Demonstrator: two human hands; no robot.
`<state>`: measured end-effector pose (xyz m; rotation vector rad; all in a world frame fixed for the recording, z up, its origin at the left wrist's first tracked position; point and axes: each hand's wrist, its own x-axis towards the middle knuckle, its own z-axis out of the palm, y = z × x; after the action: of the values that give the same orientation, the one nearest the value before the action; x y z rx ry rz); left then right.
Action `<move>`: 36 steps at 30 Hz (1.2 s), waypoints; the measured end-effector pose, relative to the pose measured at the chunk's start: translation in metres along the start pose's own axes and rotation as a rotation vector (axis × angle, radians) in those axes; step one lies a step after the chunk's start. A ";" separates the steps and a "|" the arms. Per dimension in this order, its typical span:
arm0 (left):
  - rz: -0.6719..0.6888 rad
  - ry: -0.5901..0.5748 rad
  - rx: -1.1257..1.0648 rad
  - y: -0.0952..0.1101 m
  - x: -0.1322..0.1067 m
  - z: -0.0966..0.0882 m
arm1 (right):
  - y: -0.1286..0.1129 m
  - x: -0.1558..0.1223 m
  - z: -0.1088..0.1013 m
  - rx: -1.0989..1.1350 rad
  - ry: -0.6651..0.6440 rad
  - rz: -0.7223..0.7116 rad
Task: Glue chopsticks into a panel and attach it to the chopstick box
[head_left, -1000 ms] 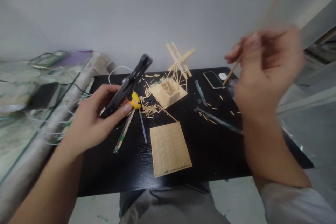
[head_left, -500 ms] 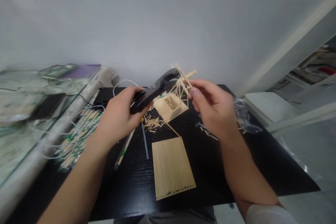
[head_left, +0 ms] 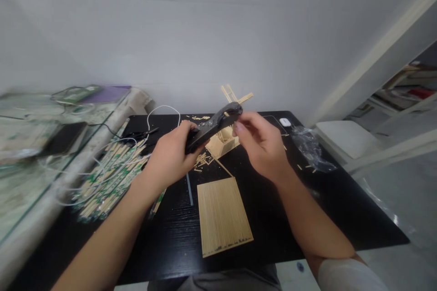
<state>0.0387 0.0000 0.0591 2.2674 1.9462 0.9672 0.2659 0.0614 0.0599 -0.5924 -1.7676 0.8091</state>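
Observation:
My left hand (head_left: 170, 154) is wrapped round the handles of a black hand cutter (head_left: 213, 125) with a curved jaw, held above the table. At the jaw end, my right hand (head_left: 262, 143) is closed in a pinch on a thin wooden stick (head_left: 226, 113); a short bit shows at the jaw, the rest is hidden by cutter and fingers. Behind and below the cutter stands a small windmill-like model of wooden sticks (head_left: 218, 148), with a sloped base and crossed blades (head_left: 246, 97) on top. A flat panel of joined sticks (head_left: 225, 216) lies in front of it.
Packed bundles of sticks (head_left: 109, 182) and a white cable (head_left: 164, 107) lie on the left. Cut stick pieces (head_left: 203, 160) are scattered by the model. A translucent rod (head_left: 189, 190) lies near the panel. Clear plastic wrapping (head_left: 312, 148) and a white case (head_left: 284, 122) are at right.
My right hand has moved left and down to the cutter's jaw, bringing the stick with it. My left hand and the cutter have shifted slightly right and down.

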 end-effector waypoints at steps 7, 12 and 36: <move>0.043 -0.009 -0.064 0.002 -0.001 0.008 | -0.002 0.002 0.000 0.110 -0.021 0.020; 0.054 -0.003 -0.068 0.003 0.000 0.007 | -0.001 0.003 0.001 0.119 -0.017 0.031; 0.058 -0.047 -0.050 0.005 -0.002 0.008 | -0.001 0.002 0.007 -0.069 0.130 -0.067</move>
<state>0.0463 0.0000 0.0535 2.3095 1.8274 0.9477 0.2585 0.0602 0.0602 -0.6140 -1.6929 0.6510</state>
